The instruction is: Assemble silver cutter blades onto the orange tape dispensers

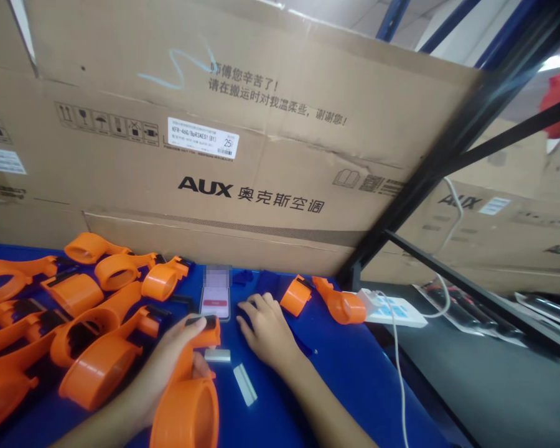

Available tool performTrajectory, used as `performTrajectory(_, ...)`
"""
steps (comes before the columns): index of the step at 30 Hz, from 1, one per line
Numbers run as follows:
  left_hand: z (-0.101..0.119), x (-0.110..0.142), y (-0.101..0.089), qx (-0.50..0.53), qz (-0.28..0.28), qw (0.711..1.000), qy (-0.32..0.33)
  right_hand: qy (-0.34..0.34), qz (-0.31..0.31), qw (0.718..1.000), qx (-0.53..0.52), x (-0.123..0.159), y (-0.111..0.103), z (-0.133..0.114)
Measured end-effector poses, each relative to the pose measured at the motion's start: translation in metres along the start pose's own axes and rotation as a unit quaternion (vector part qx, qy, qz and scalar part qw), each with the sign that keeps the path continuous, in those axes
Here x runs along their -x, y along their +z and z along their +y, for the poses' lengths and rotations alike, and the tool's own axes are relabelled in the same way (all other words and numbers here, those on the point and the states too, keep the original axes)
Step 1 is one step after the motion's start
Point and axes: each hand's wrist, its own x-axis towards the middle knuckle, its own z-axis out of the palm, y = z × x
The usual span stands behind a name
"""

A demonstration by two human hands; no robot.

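My left hand [165, 351] is closed around the handle of an orange tape dispenser [175, 414]. The dispenser's round hub points down toward me, and my thumb lies on the black piece at its head. My right hand [266, 330] rests palm down over the blue tabletop [317, 379], fingers spread and slightly bent, with nothing visible in them. Just left of those fingers lies a phone [215, 305] with a lit screen. Between my hands are two small pale strips, one flat strip [218, 355] close to the dispenser and one slanted strip [246, 384] nearer me.
Several more orange dispensers [100, 373] crowd the left side. Past my right hand lie a short dispenser [296, 295] and another dispenser [343, 305]. A white power strip [396, 311] with a cable sits by the black rack post [401, 180]. A large cardboard box [261, 168] walls the back.
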Motion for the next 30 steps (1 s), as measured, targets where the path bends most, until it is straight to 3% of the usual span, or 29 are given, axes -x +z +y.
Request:
performTrajectory(10,-0.006,-0.005,-0.006,-0.044,-0.004,0.996,0.084,0.000,0.001,0.999,-0.039,0.004,-0.005,-0.006)
performTrajectory(18,-0.010,-0.018,-0.015,-0.050,-0.013,0.996,0.076,0.032,0.030,0.993,-0.107,0.008,-0.006,-0.011)
performTrajectory(23,-0.006,-0.014,-0.011,-0.027,-0.003,0.997,0.066,0.060,0.063,0.969,-0.233,0.007,-0.004,-0.010)
performTrajectory(30,-0.007,-0.013,-0.009,-0.010,0.009,0.998,0.059,0.059,0.127,0.944,-0.299,0.010,-0.017,-0.023)
